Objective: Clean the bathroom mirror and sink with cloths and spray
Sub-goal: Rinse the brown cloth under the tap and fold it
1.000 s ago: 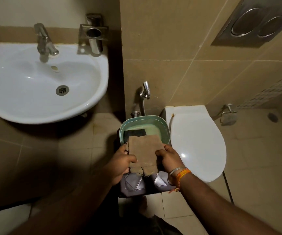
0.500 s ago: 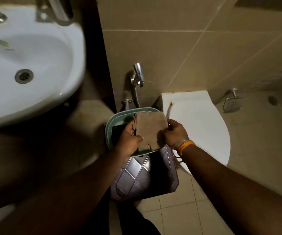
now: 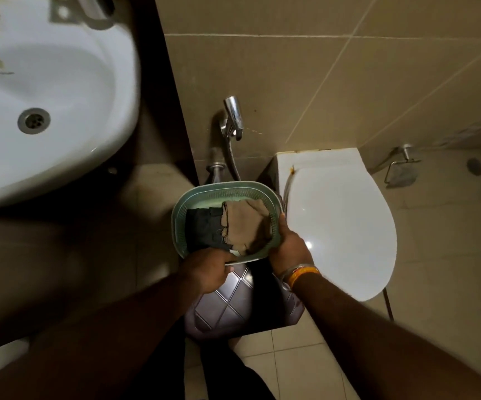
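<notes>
From the head view, the green basket [image 3: 201, 197] sits in a tight pocket: the closed white toilet lid [image 3: 340, 226] runs just along its right edge, the tiled wall [image 3: 262, 82] with a chrome hand sprayer [image 3: 233, 118] stands close behind its far rim, and a dark, diamond-patterned bin [image 3: 233, 307] lies under it on the near side. The white sink [image 3: 45, 96] juts out at upper left, its rounded rim well apart from the basket, with shadowed floor between them. Open tiled floor [image 3: 435, 241] spreads to the right of the toilet.

Inside the basket a tan cloth [image 3: 248, 223] lies on the right and a dark cloth [image 3: 204, 229] on the left, edges touching. The left hand [image 3: 209, 269] grips the basket's near rim, fingers curled under it. The right hand [image 3: 289, 246] holds the near-right rim, thumb along the edge beside the tan cloth. Both cloths lie just beyond the hands.
</notes>
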